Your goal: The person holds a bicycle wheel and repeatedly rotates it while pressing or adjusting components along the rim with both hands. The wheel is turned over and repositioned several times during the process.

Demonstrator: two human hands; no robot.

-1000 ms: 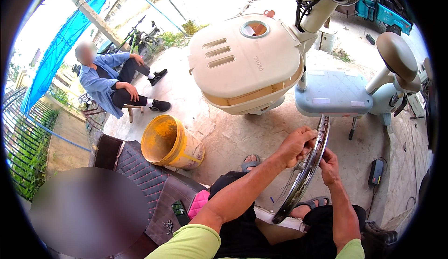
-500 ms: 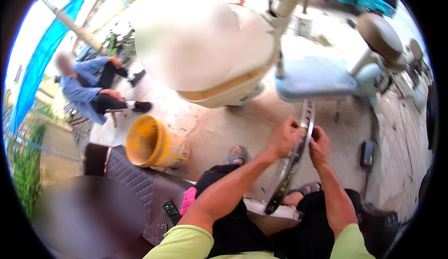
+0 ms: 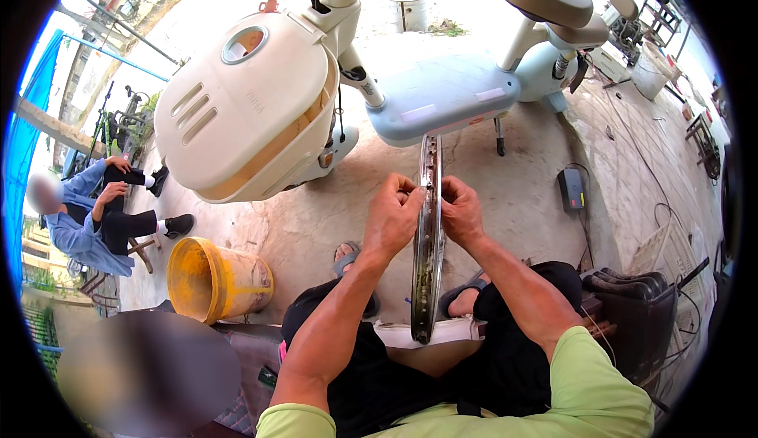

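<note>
Biggest on my feed, from 10 to 1 o'clock of the view's middle, is a cream and pale-blue scooter (image 3: 438, 95), its cream front box (image 3: 245, 114) at 11. At 9 o'clock I have a seated person (image 3: 79, 233) in a blue shirt and dark trousers. A yellow bucket (image 3: 241, 280) leans its mouth toward 9 from its spot at 8. Just off centre, toward 5, I see the metal wheel rim (image 3: 423, 280) edge-on, its long line running 12 to 6. My left hand (image 3: 395, 213) pinches it along the 9 o'clock side, my right hand (image 3: 463, 211) along the 3 o'clock side; I can't tell whether a small part sits between the fingertips. At 3 o'clock a black box (image 3: 571, 189) lies on the ground.
</note>
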